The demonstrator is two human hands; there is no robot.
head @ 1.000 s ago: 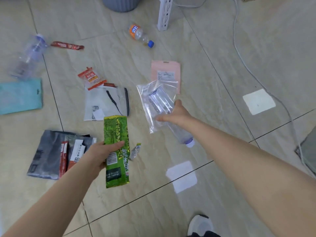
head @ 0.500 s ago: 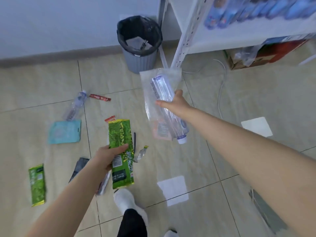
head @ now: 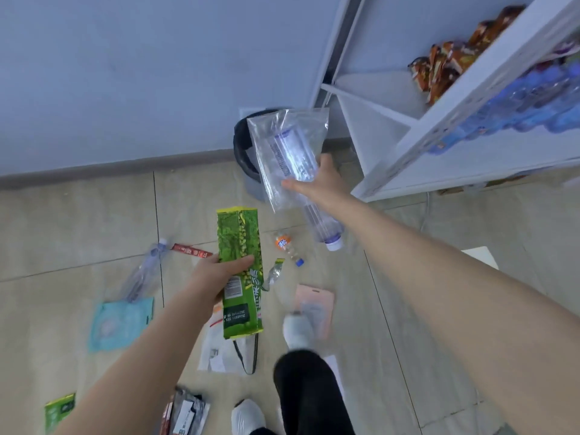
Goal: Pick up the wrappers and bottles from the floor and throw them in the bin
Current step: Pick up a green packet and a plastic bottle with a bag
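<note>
Hands: left (head: 216,277) grips green wrapper (head: 240,246), barcode visible; right (head: 323,180) grips bottle (head: 301,171), clear bag (head: 270,142).

We see an evenly lit, fairly bright scene with a cool bluish cast on the wall (head: 125,73). Light is soft and diffuse; shadows on the floor (head: 78,221) are faint. Right of the bin (head: 243,152), the shelf unit (head: 455,127) bends and leans from wide-angle distortion. Below the bin, the shoe (head: 296,331) is smeared by motion blur. Left of the bin, the floor litter looks soft. The clear bag (head: 282,146) carries pale glare.
</note>
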